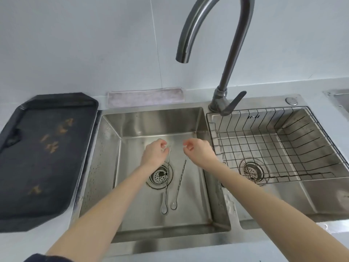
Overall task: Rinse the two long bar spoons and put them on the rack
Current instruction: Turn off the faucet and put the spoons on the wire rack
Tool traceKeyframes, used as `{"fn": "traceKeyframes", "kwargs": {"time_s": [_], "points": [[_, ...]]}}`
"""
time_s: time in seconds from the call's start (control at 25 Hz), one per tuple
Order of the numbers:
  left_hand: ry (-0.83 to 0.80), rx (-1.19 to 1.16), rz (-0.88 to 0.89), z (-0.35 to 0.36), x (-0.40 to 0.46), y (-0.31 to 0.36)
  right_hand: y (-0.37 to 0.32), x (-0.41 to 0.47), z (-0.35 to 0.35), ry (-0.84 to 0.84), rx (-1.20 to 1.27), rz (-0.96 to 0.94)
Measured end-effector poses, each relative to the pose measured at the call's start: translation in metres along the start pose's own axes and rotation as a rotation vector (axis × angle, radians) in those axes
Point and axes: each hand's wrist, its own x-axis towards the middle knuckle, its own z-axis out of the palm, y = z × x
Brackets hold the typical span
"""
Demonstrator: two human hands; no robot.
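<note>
Head view: two long twisted steel bar spoons (170, 183) lie in the left sink basin (190, 208) — both hands, left hand (154, 153), right hand (198, 151), loosely curled, empty. Risk — thin wet handles slipping during pickup.

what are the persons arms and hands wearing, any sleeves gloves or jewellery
Both forearms are bare down to the left hand and right hand: no gloves, and no watch, bracelet or ring that shows. The only clothing visible is a dark navy bit of fabric at the bottom left edge.
</note>
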Motion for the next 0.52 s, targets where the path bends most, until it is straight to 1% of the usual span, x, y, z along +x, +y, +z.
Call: {"fn": "traceKeyframes", "kwargs": {"time_s": [0.16, 0.36, 0.52], "points": [[-0.096, 0.06, -0.046, 0.02, 0.009, -0.038, 0.02, 0.008, 0.041, -0.071, -0.018, 0.152], [-0.208, 0.118, -0.078, 0.055, 0.019, -0.075, 0.048, 0.017, 0.081, -0.129, -0.07, 0.266], [-0.238, 0.16, -0.089, 0.079, 0.029, -0.087, 0.065, 0.021, 0.106, -0.137, -0.111, 0.359]]}}
